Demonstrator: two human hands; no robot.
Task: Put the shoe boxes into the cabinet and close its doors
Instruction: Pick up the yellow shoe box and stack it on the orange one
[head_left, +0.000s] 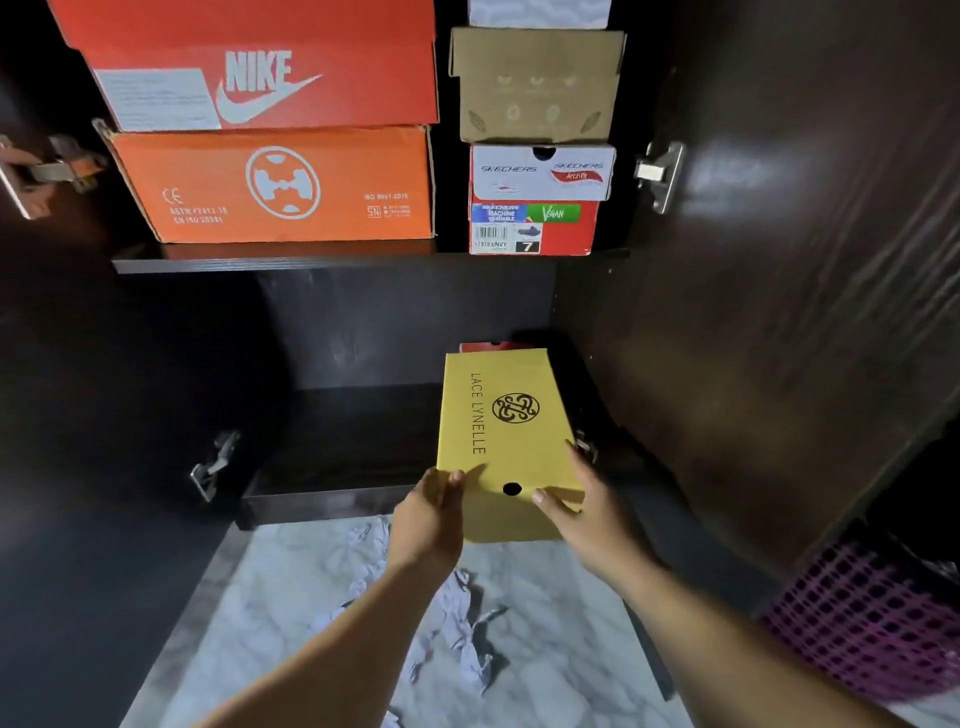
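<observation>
7 shoe boxes (506, 441), 2 hands (431, 519)

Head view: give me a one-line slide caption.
Both hands, left hand and right hand, slide a yellow shoe box onto the cabinet's lower shelf, beneath stacked boxes.
</observation>
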